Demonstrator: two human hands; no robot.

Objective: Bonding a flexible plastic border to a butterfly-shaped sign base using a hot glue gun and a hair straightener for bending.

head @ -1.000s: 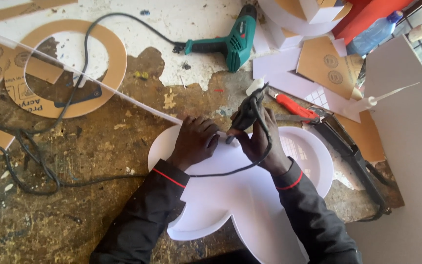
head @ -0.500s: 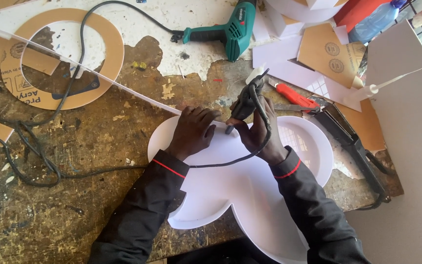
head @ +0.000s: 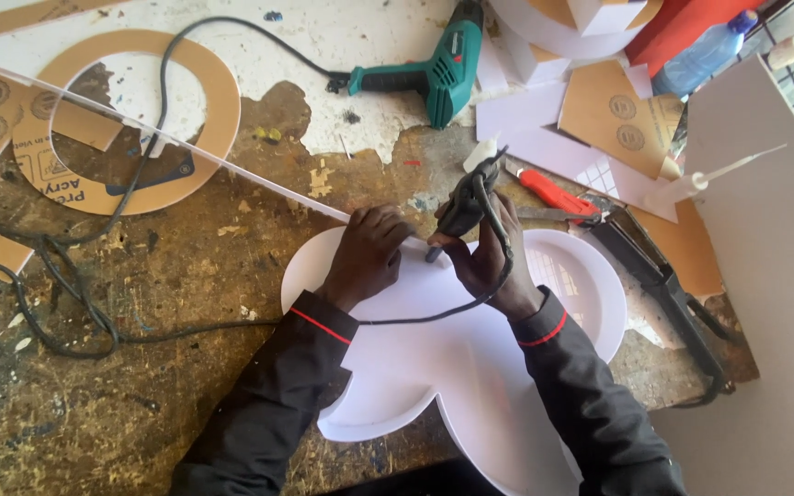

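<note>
A long white strip [head: 186, 147] runs in from the left across the scarred workbench [head: 140, 303], its near end pinned by the left hand [head: 367, 257], fingers together and pressing down to keep it on the lobed white sheet [head: 452, 367]. Just to the right, the right hand [head: 489, 266] clamps a dark corded hand tool [head: 464, 204], tip angled down at that joint; a green drill [head: 434, 73] lies well apart behind.

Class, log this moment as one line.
left hand: pressing white lobed plastic sheet | right hand: holding dark corded hand tool | surface: worn wooden workbench
</note>
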